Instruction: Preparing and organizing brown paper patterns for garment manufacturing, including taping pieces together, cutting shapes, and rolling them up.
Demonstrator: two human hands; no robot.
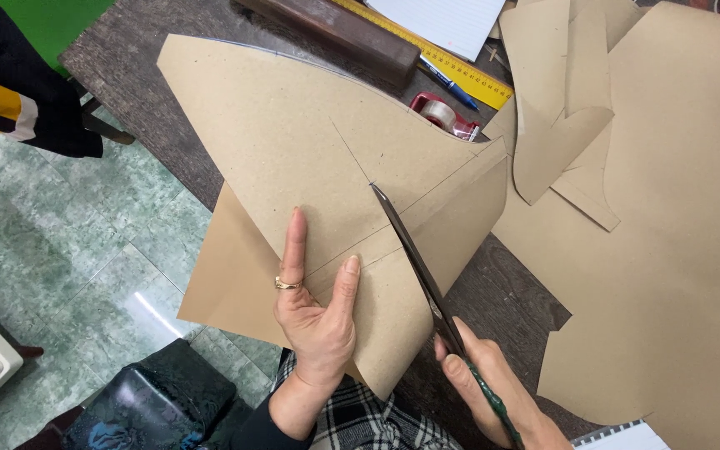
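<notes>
Left hand: the left hand [317, 310], a ring on one finger, lies flat and spread on the brown cardboard sheet [310, 150], pinning it, fingers unclenched.
Cardboard sheet: under and beyond the left hand, overhanging the dark table [510, 292], pencil lines across it.
Scissors: the scissors [414, 254] cut into the sheet just right of the left hand.
Right hand: the right hand [493, 387] grips the scissors' handles.
Beyond: tape roll [442, 113], yellow ruler [452, 62].

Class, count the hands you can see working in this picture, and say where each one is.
2. The left hand, wearing a ring, presses flat on the brown cardboard sheet. The right hand grips the dark scissors cutting that sheet. No others show.
</notes>
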